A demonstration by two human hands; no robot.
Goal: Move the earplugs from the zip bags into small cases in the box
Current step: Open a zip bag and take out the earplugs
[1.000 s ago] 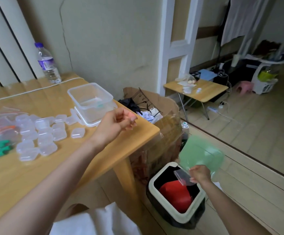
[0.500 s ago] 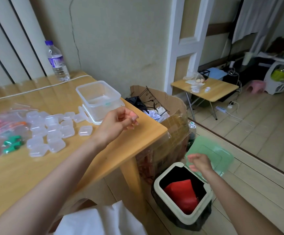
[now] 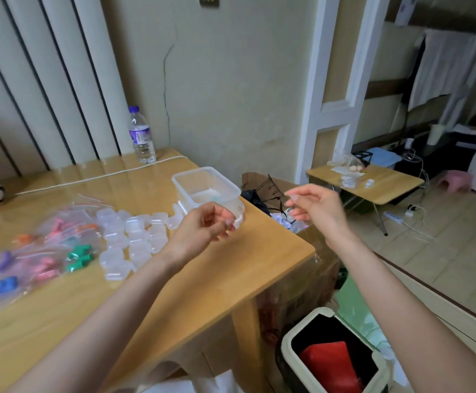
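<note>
Hands apart, both raised over the right end of the counter [image 3: 245, 268]. Left hand [image 3: 202, 226] curled, thumb against fingertips, just in front of the box [image 3: 185, 188]; cannot tell if it pinches anything. Right hand [image 3: 316, 207] off the counter's edge in mid-air, fingers loose, nothing seen in it.

Step, as judged: between transfers, most work ahead. Earplugs [image 3: 79, 252] sit inside the zip bags [image 3: 32, 251] at the counter's left; small cases [image 3: 134, 239] lie in a loose cluster between bags and box, looking empty. Next move probably calls for the right hand to come over the counter, take one case and pop its lid with a fine pinch; cases are clear and slippery-looking.

Counter: pale wood, white cord [image 3: 103, 174] across the back, water bottle [image 3: 141, 137] by the wall. Beside it, an open bin [image 3: 290, 333] with something red inside, and a low folding table [image 3: 395, 188] further off on the floor.
</note>
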